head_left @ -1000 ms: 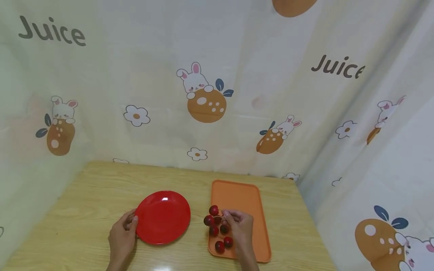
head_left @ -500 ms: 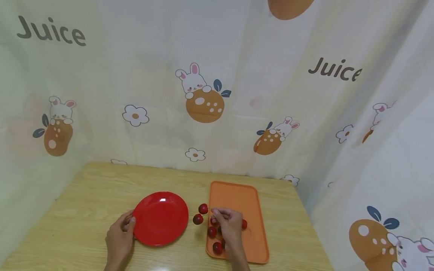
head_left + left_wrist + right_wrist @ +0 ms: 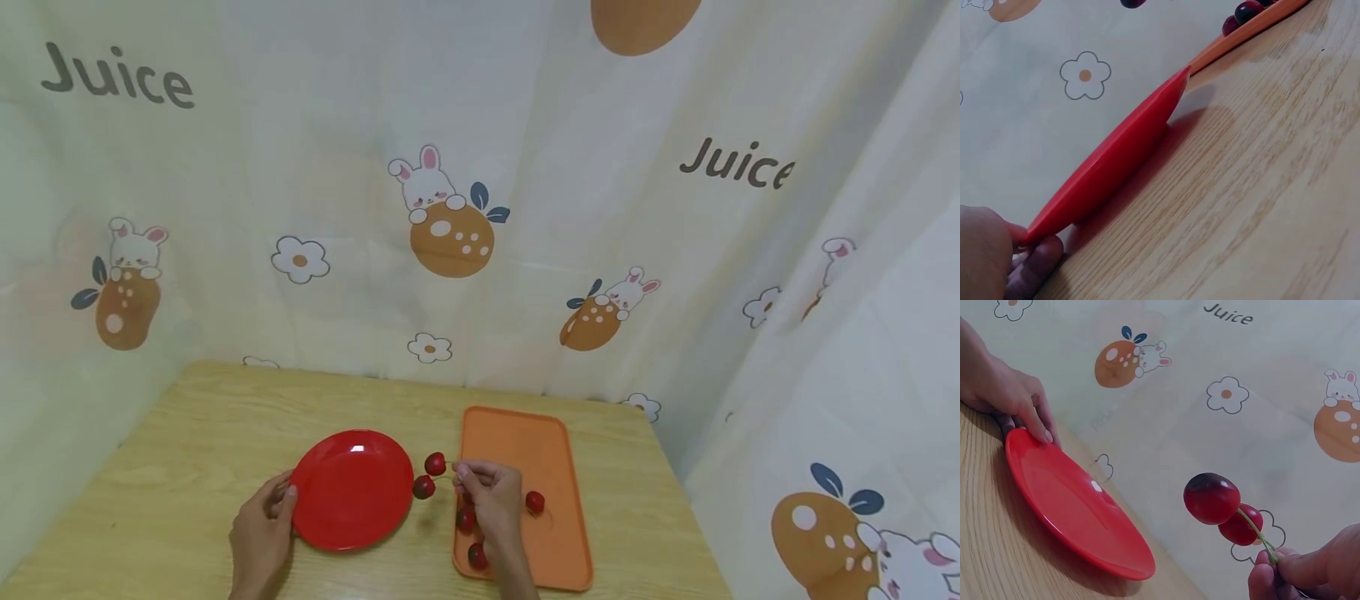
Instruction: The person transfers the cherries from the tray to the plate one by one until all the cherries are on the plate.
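My left hand (image 3: 260,532) grips the left rim of a red plate (image 3: 352,492), its thumb on top and fingers beneath. In the left wrist view the plate (image 3: 1116,159) appears edge-on, low over the wood. My right hand (image 3: 495,502) pinches the joined green stems of a pair of cherries (image 3: 1212,499). This pair hangs in the air at the plate's right edge in the head view, left of an orange tray (image 3: 513,437). On the tray lie several more cherries (image 3: 535,502), some partly hidden behind my right hand.
The light wooden table (image 3: 225,408) bears both plate and tray. Behind it and along its sides hangs a pale curtain (image 3: 337,183) printed with rabbits, fruit and flowers.
My right hand has moved left from over the tray, carrying the pair of cherries to the plate's edge. A cherry on the tray's right side has come into view. My left hand keeps its grip.
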`<state>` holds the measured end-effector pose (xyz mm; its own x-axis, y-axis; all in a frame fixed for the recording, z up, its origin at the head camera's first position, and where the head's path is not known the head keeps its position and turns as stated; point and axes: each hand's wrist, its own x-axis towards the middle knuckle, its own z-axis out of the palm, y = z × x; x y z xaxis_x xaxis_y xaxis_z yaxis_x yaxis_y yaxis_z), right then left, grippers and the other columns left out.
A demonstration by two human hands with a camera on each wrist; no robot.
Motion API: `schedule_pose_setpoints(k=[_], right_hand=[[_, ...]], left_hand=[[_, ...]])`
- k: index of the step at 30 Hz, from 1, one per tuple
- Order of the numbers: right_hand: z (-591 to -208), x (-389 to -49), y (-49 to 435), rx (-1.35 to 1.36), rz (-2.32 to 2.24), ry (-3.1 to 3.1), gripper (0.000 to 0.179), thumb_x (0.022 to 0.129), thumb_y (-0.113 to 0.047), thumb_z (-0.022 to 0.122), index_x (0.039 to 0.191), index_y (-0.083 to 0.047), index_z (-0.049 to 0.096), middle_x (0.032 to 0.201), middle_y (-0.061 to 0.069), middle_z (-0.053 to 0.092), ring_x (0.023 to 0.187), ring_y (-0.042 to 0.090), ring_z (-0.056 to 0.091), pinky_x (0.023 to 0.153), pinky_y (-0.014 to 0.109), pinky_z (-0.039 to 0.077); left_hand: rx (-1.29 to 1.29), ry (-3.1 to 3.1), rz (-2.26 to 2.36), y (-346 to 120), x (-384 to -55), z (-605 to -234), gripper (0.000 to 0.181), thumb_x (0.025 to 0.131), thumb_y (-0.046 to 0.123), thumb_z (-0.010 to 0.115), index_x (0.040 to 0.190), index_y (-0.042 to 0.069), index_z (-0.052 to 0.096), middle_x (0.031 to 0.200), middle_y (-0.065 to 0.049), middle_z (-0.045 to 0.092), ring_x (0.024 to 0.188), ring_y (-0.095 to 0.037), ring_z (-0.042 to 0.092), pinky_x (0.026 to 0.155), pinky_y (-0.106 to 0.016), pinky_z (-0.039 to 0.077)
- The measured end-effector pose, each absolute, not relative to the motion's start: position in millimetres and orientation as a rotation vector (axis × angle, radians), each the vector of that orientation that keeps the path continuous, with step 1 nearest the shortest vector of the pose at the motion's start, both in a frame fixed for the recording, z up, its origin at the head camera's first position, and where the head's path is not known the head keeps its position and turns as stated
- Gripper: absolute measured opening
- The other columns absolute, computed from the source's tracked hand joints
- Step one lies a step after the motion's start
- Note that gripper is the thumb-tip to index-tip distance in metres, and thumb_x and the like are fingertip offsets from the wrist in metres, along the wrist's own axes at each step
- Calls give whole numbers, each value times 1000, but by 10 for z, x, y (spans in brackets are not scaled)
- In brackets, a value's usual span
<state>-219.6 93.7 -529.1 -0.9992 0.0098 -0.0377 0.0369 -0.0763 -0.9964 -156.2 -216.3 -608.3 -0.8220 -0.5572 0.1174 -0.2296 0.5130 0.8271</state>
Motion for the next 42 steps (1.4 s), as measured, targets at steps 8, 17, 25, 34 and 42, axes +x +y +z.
schedule_pose_setpoints(k=[8,17,25,34,42], right_hand=[[-5301,-2198,787,-24,-2265,2141,17,102,0,73,109,15,78,92,21,83,68,10,72,74,22,61],[-5344,-2199,680,-19,-2264,2113,15,100,3,75,106,15,79,92,25,82,69,13,74,74,26,62],[-5424,-2208,577,-15,-2274,2085,15,99,4,75,106,17,78,92,26,81,67,12,73,73,25,61],[-5462,-2213,493,-12,-2242,2079,14,98,5,76,106,16,78,92,24,82,68,14,74,74,25,60],[-5476,-2213,424,-48,-2243,2095,15,99,4,75,105,17,78,83,17,81,64,12,71,70,24,60]], left_hand=[[671,-2398,-1263,-2192,-1571,-6086,37,110,15,62,145,5,67,127,-26,77,84,-14,68,71,-24,46],[675,-2407,-1283,-2201,-1585,-6096,37,110,17,63,145,6,68,129,-25,77,89,-17,70,72,-24,47],[638,-2403,-1294,-2215,-1572,-6079,37,110,17,64,145,6,68,128,-24,78,86,-11,71,73,-24,48],[643,-2405,-1291,-2210,-1554,-6067,37,111,17,63,145,5,68,125,-24,78,82,-9,67,72,-26,46],[653,-2412,-1306,-2210,-1568,-6064,38,111,18,62,146,5,66,127,-26,77,85,-14,67,72,-24,46]])
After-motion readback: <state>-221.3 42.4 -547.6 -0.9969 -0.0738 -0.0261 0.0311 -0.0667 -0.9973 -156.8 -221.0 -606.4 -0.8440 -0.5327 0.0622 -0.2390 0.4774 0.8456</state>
